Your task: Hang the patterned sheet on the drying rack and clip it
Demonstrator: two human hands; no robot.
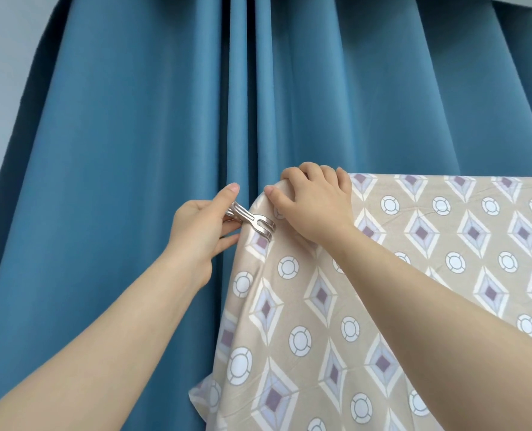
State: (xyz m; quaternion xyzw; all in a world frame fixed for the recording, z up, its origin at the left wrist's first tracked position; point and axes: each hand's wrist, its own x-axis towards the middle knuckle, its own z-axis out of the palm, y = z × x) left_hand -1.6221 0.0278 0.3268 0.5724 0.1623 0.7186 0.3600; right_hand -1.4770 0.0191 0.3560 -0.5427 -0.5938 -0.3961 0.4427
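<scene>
Curtain (134, 150): deep blue, matte woven cloth falling in tall vertical pleats. It fills the background behind everything else.

Patterned sheet (414, 275): smooth beige fabric with a slight sheen, printed with rows of lilac-and-cream diamonds with plum centres, alternating with white ringed circles. It is draped over a straight top edge on the right, and its left corner rounds over and falls in soft folds toward the bottom of the view. Whatever carries it is covered by the cloth.

Wall (6, 42): pale and plain, a strip at the upper left beside the curtain.

Right hand (314, 203): on the sheet's top left corner. The fingers are curled over the top edge and the thumb is stretched leftward along the rounded fold, gripping the fabric. The bare forearm crosses in front of the sheet.

Left hand (199, 225): just left of the sheet, in front of the curtain. The thumb lies on top and the fingers are curled underneath, pinching the clip's handles.

Metal clip (252, 220): a silvery, polished peg of flat slotted strips with a forked tip. The tip lies against the sheet's left edge just under the right thumb — whether it already bites the fabric cannot be told.
</scene>
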